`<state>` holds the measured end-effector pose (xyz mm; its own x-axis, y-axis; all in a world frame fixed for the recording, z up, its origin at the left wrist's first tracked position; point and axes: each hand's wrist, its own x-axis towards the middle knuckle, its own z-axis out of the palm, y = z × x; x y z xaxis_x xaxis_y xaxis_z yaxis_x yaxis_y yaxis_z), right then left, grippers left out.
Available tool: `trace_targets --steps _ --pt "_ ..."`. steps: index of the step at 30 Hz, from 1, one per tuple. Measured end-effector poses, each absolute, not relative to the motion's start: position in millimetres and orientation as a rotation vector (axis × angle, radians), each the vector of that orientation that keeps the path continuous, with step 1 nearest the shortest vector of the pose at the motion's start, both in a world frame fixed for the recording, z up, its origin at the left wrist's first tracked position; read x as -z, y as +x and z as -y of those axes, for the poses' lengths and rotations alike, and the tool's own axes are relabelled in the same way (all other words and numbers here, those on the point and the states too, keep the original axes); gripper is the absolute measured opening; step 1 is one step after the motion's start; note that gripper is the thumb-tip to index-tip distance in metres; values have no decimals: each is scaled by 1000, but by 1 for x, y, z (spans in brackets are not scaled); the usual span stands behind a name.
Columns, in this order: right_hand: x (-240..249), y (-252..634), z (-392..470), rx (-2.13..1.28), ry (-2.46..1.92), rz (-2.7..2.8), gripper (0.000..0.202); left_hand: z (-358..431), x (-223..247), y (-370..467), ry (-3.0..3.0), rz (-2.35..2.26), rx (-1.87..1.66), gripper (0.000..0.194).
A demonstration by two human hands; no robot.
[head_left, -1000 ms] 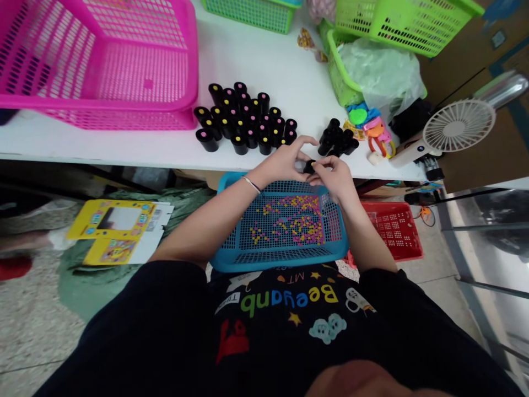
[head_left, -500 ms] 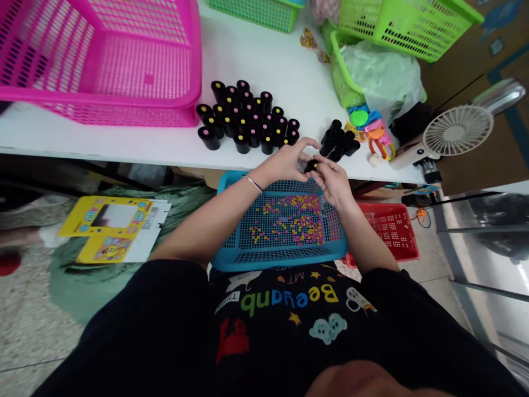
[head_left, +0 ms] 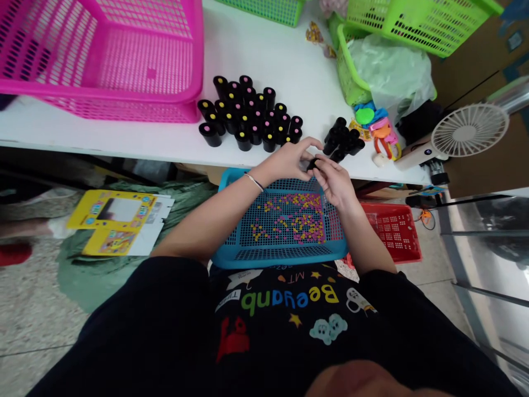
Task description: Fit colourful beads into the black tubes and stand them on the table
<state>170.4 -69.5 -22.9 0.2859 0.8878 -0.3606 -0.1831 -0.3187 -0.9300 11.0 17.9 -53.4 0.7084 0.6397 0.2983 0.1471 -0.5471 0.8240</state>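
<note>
My left hand (head_left: 292, 159) is closed round a small black cylinder (head_left: 313, 165), just off the table's front edge. The fingertips of my right hand (head_left: 335, 181) pinch together at the top of this cylinder and cover most of it. Below both hands, a blue basket (head_left: 281, 260) holds many scattered small pink and yellow pieces (head_left: 308, 229). Beyond my left hand, several black cylinders (head_left: 243, 141) stand upright in a cluster, each with a pink or yellow dot on top. A smaller bunch of black cylinders (head_left: 341, 139) without visible dots sits past my right hand.
A large pink basket (head_left: 136, 102) fills the table's left side. Green baskets (head_left: 353, 82), one with a plastic bag (head_left: 392, 69), stand at the back right. Near them are colourful toy pieces (head_left: 380, 129) and a small fan (head_left: 469, 130). A red basket (head_left: 399, 234) lies lower right.
The view has shifted slightly. A yellow dot that showed on the held cylinder is now hidden by my right fingertips. Both hands keep nearly the same place.
</note>
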Motion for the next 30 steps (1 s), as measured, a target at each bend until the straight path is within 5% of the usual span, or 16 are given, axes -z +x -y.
trace_targets --steps 30 --pt "30 167 76 -985 -1490 866 14 -20 51 11 2114 -626 -710 69"
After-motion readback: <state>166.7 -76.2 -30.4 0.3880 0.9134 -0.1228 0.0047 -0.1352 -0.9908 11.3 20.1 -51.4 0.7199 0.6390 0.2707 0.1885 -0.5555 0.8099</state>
